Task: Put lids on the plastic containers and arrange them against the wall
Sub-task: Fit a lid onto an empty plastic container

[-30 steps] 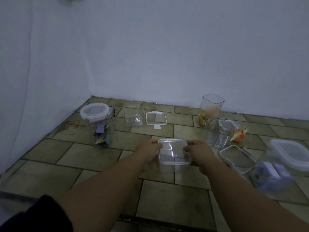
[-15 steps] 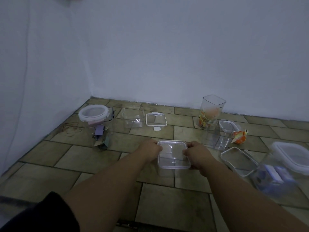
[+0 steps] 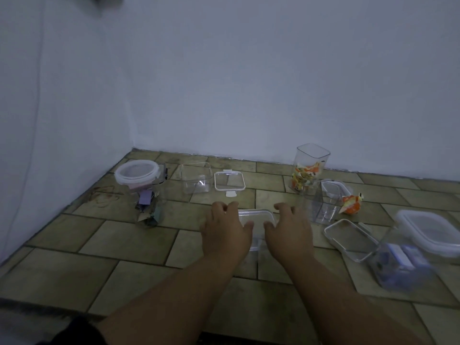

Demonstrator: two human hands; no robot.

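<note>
Resting my left hand [image 3: 225,232] and right hand [image 3: 290,232], fingers loosely spread, on the clear container [image 3: 256,216] between them (a loose lid [image 3: 229,181] lies just beyond my left hand).

From where I stand I count six clear plastic containers [image 3: 139,192] [image 3: 195,178] [image 3: 310,168] [image 3: 323,207] [image 3: 256,215] [image 3: 408,260], two loose lids [image 3: 229,181] [image 3: 351,239] lying flat, one crumpled orange wrapper [image 3: 351,204], and two bare hands [image 3: 224,232] [image 3: 290,232], one left, one right.
</note>
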